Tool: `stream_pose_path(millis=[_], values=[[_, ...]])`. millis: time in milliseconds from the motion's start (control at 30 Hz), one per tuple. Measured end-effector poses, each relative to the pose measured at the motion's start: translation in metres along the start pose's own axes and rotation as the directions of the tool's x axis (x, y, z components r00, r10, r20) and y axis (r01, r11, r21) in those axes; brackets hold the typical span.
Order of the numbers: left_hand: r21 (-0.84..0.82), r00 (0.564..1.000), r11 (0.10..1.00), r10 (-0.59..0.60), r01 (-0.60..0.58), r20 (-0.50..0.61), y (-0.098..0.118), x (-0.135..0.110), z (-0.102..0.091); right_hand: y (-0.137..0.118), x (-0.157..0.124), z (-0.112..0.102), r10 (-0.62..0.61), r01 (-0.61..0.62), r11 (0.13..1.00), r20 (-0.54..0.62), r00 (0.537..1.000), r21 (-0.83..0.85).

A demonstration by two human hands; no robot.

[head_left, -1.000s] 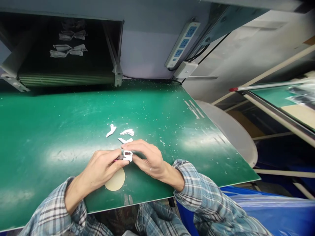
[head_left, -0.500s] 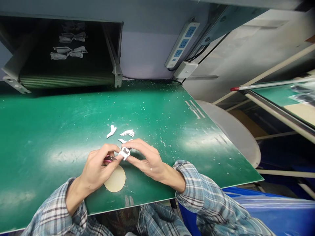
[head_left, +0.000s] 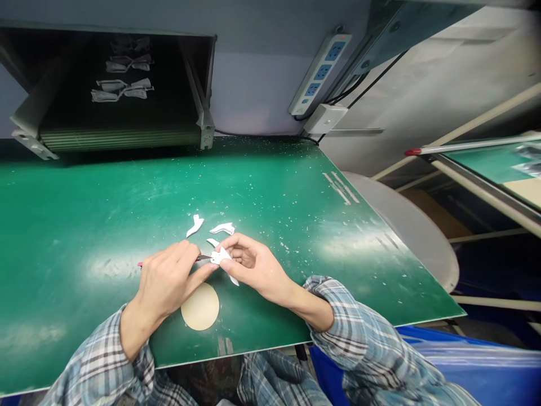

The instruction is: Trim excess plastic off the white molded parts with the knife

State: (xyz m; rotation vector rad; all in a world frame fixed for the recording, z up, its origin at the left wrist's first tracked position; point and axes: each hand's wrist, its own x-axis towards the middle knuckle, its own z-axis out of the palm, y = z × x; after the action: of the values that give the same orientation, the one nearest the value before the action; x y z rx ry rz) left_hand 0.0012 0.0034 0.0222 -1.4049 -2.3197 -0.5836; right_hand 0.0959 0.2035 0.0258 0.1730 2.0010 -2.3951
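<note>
Right hand (head_left: 254, 266) has rolled over, pinching a white cutout (head_left: 220, 257) against the craft knife (head_left: 203, 257) in the left hand (head_left: 167, 280).

Small white plastic piece (head_left: 220, 257), flat and curved, craft knife (head_left: 203, 257), pink-handled, blade tip touching it

No words or numbers can be read. The power strip (head_left: 320, 74) shows no legible marking, and the pale marks (head_left: 340, 188) near the far right corner of the green desk (head_left: 262, 169) are too blurred to read.
</note>
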Motion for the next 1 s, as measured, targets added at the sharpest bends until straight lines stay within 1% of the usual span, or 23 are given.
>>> stream_pose_path(millis=[133, 300, 533, 733, 833, 1000], values=[[0.074, 1.0, 0.997, 0.019, -0.019, 0.005, 0.0008, 0.0004, 0.0005, -0.0013, 0.0, 0.0016, -0.035, 0.033, 0.996, -0.03, 0.999, -0.08], [0.092, 0.999, 0.995, 0.027, -0.029, 0.024, 0.0033, 0.002, -0.0019, -0.001, -0.0005, 0.0017, -0.073, 0.066, 0.988, -0.045, 0.996, -0.142], [0.122, 1.0, 0.992, 0.03, -0.03, 0.0, 0.0059, 0.0041, -0.0036, 0.0004, -0.0017, 0.0008, -0.054, 0.048, 0.99, -0.037, 0.998, -0.131], [0.136, 0.998, 0.989, 0.063, -0.059, -0.026, 0.0061, 0.0032, -0.0029, 0.0011, -0.0021, 0.0022, -0.059, 0.051, 0.989, -0.051, 0.997, -0.136], [0.12, 0.998, 0.992, 0.045, -0.041, -0.038, 0.0063, 0.0023, -0.0014, 0.001, -0.002, 0.0028, -0.065, 0.057, 0.99, -0.053, 0.996, -0.131], [0.103, 1.0, 0.995, 0.004, -0.003, -0.013, 0.0069, 0.0008, -0.0003, 0.0004, -0.0022, 0.0031, -0.074, 0.067, 0.99, -0.054, 0.996, -0.124]])
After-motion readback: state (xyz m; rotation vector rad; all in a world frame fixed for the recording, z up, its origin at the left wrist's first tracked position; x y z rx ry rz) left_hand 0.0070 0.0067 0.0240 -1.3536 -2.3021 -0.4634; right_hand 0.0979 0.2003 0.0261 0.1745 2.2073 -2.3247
